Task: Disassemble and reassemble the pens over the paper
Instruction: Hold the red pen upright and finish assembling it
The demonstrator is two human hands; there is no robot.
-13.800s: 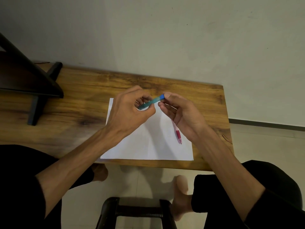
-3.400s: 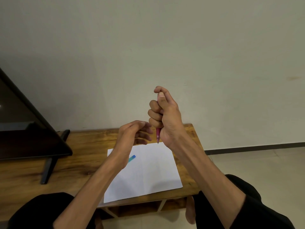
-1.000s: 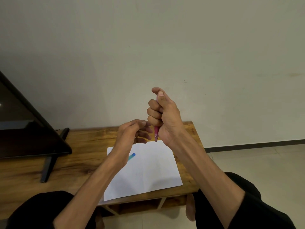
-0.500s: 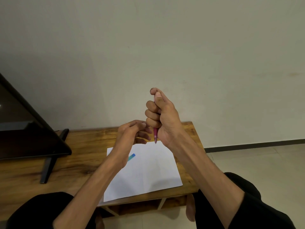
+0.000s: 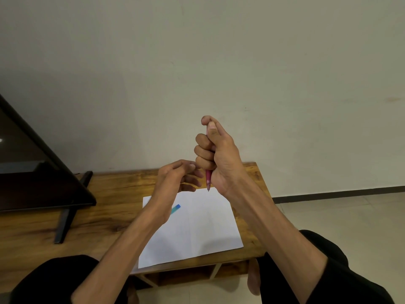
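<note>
My right hand [image 5: 219, 154] is raised above the table in a fist around a pink pen [image 5: 208, 179], held upright with its tip pointing down and my thumb on its top end. Just left of the pen hovers my left hand [image 5: 175, 181], fingers loosely curled and apart, with nothing visible in it. A white sheet of paper [image 5: 197, 229] lies on the wooden table [image 5: 105, 198] beneath both hands. A teal pen with a blue end [image 5: 176, 209] rests on the paper, mostly hidden behind my left wrist.
A dark screen on a black stand [image 5: 32, 172] occupies the table's left side. A plain wall rises behind the table, and tiled floor [image 5: 339, 216] lies to the right. My knees in black clothing sit at the bottom of the view.
Over the last second my hands have hardly moved; the right fist keeps the pink pen upright. Long before, both hands held the teal pen, which now lies on the paper.
</note>
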